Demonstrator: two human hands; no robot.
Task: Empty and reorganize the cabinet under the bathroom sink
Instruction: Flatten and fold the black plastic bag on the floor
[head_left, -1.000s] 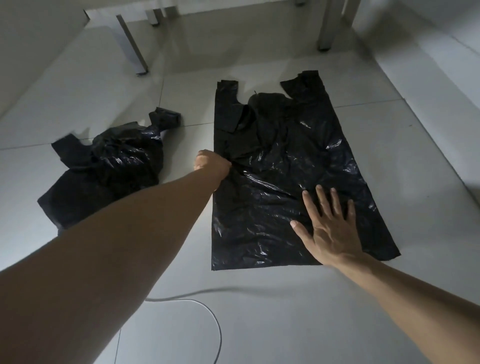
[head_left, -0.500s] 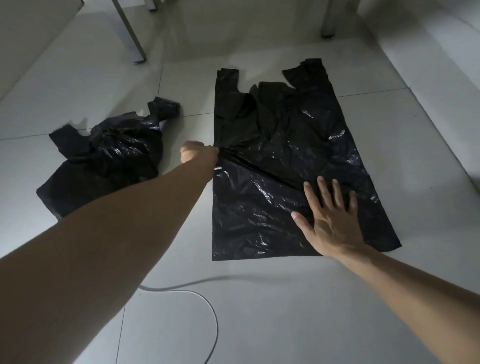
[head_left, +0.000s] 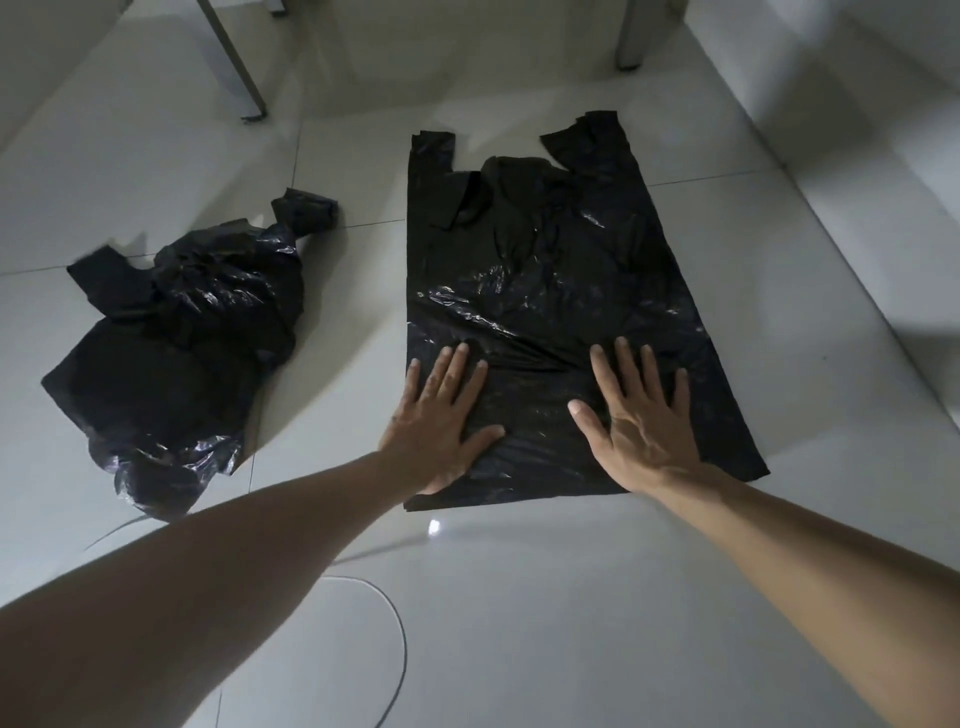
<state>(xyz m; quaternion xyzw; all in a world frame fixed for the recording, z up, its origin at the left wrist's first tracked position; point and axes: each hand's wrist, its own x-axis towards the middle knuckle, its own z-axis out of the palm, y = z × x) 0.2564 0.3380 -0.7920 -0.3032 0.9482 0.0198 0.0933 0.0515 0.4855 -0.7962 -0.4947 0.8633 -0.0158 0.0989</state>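
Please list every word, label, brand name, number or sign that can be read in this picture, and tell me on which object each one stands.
There are none: no text can be read anywhere in this picture.
Flat black bag, under the left hand and the right hand: plain glossy plastic, no print visible.
Crumpled black bag: no print visible.
Floor tiles and thin cable: no markings.

Both forearms ran off the frame toward 6 o'clock, so nothing above them showed. The left hand (head_left: 439, 423) and right hand (head_left: 641, 423) covered the near part of the flat black bag (head_left: 545, 270). The crumpled bag (head_left: 176, 353) at 9 o'clock hid whatever it held. Two metal legs (head_left: 234, 62) at 12 o'clock were cut by the top edge. The thin cable (head_left: 400, 644) left the frame at 6 o'clock.
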